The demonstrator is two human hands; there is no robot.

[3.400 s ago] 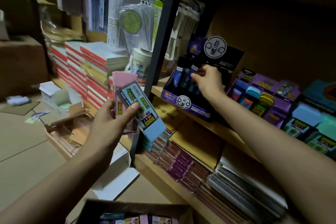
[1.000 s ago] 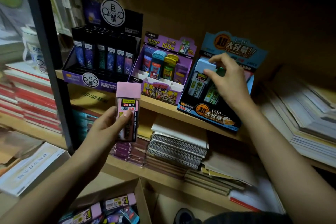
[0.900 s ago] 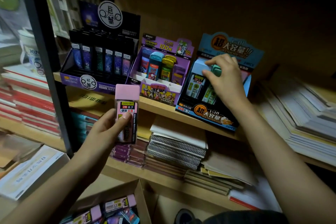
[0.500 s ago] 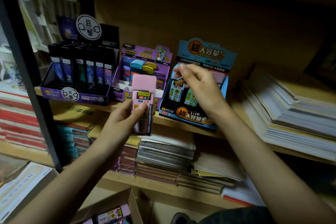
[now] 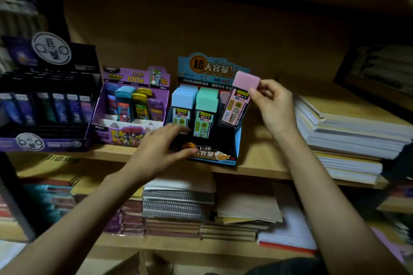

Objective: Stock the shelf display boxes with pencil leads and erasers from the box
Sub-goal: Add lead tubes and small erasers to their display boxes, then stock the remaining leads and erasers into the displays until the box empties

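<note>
Partly done: blue row (image 5: 182, 105) and green row (image 5: 206, 105) look full, right hand (image 5: 274, 105) pinches a pink case (image 5: 240, 98) above the display (image 5: 210, 69), left hand (image 5: 161, 152) lies spread.

Right hand (image 5: 273, 105) pinching pink lead case (image 5: 240, 98) over blue display box (image 5: 237, 140), left hand (image 5: 161, 152) touching its front

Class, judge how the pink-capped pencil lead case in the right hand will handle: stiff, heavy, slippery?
Probably stiff: the pink-capped pencil lead case is straight though the right hand pinches it only near the cap. Likely light, since a pinch alone carries it. Its smooth flat sides might slip in so small a grip.
</note>
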